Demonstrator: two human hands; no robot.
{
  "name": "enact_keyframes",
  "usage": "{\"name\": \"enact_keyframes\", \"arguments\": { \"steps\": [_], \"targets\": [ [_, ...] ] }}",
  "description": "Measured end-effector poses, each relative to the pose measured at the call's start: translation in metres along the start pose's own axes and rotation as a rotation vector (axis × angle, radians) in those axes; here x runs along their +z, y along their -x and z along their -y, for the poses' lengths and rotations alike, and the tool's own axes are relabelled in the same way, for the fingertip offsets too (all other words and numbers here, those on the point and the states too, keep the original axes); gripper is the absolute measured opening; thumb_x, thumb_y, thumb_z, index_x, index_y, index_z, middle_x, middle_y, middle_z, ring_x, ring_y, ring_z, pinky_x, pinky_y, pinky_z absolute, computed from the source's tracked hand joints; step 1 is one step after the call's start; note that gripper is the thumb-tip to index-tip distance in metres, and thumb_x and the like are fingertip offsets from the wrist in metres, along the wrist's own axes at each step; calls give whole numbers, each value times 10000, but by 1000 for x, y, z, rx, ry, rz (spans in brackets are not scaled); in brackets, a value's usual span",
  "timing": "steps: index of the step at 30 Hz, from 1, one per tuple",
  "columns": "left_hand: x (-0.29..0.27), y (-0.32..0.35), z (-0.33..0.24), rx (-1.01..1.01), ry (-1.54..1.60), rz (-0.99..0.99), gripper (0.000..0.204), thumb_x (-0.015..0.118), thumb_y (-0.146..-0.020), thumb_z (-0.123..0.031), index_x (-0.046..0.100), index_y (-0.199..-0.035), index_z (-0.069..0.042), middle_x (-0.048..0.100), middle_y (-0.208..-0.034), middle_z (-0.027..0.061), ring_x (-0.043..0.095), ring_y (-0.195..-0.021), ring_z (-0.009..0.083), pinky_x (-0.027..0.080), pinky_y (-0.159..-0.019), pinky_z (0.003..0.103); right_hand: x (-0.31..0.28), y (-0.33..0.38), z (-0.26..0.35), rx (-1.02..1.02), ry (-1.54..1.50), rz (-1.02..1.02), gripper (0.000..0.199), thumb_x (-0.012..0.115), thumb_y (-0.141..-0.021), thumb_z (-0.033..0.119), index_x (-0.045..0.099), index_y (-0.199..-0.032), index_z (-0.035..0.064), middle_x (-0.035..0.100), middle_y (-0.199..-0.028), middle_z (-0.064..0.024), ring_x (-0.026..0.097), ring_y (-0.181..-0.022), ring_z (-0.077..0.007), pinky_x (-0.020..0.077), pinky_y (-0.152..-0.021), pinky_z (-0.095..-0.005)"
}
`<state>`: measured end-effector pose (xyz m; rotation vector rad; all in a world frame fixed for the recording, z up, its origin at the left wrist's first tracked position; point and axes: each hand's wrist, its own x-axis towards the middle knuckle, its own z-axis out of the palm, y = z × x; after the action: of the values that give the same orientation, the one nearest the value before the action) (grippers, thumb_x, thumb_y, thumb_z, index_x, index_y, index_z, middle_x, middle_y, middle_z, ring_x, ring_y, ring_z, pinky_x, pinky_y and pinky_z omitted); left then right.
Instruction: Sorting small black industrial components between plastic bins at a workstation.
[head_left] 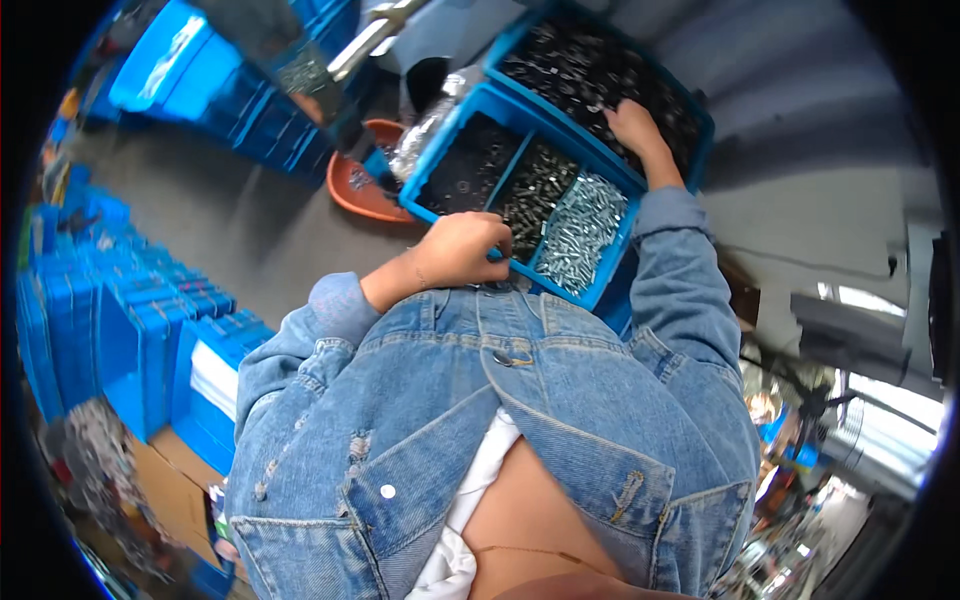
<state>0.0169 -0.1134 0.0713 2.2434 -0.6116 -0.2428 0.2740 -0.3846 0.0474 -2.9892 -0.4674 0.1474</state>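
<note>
The right hand [632,127] reached down among small black parts [570,65] heaped in the far blue bin [505,45]; its fingertips were partly lost in the heap, so whether they were spread or pinching a piece could not be told. The left hand [465,248] was at the near edge of a divided blue bin [440,150], its fingers curled inward; anything between thumb and fingers was too hidden to tell.

That nearer bin had three compartments: black pieces [475,165] on the left, darker metal fasteners [540,185] in the middle, silvery screws [580,235] on the right. Beyond its left side lay a clear plastic bag [425,135] and an orange basin [350,205]; farther left stood blue crates [150,330].

The step in hand looked like picking parts from the far bin. The next move seemed to call for a secure fingertip grip and a clean lift over the shared edge.
</note>
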Motion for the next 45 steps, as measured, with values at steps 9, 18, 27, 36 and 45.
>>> {"name": "enact_keyframes", "arguments": {
  "steps": [9,18,27,36,45],
  "targets": [
    [-12,20,22,37,8,-87,143,641,-688,-200,635,-759,-76,586,-772,84,606,-746,262,498,-638,365,-32,40,-6,287,-1444,379,202,515,-827,240,532,-843,40,375,-551,0,384,-470,-125,306,-415,-249],
    [-59,-53,-15,341,-260,39,144,630,-685,-176,615,-759,-54,584,-805,100,603,-768,286,494,-652,384,9,173,88,428,-2631,506,273,460,-867,151,497,-1079,-18,540,-996,-122,531,-864,-188,470,-739,-281],
    [-1,-109,-18,607,-190,279,257,629,-689,-84,631,-945,-54,591,-855,121,602,-811,307,501,-690,390,76,212,114,416,-2797,90,297,385,-941,168,504,-1122,-36,566,-1094,-146,553,-1026,-251,444,-931,-380],
    [-57,-4,43,232,138,84,176,626,-768,-44,626,-944,-36,597,-822,114,605,-752,277,491,-658,335,47,197,115,787,-2611,170,342,363,-958,184,517,-1125,-70,568,-1108,-190,534,-1074,-304,441,-949,-414],
    [-52,82,75,-113,12,-156,336,599,-767,-46,592,-1100,-86,605,-848,114,614,-740,274,495,-635,348,4,62,172,370,-1981,342,388,388,-967,286,588,-1081,-26,579,-1084,-134,542,-1033,-237,417,-926,-379]
  ]
}}
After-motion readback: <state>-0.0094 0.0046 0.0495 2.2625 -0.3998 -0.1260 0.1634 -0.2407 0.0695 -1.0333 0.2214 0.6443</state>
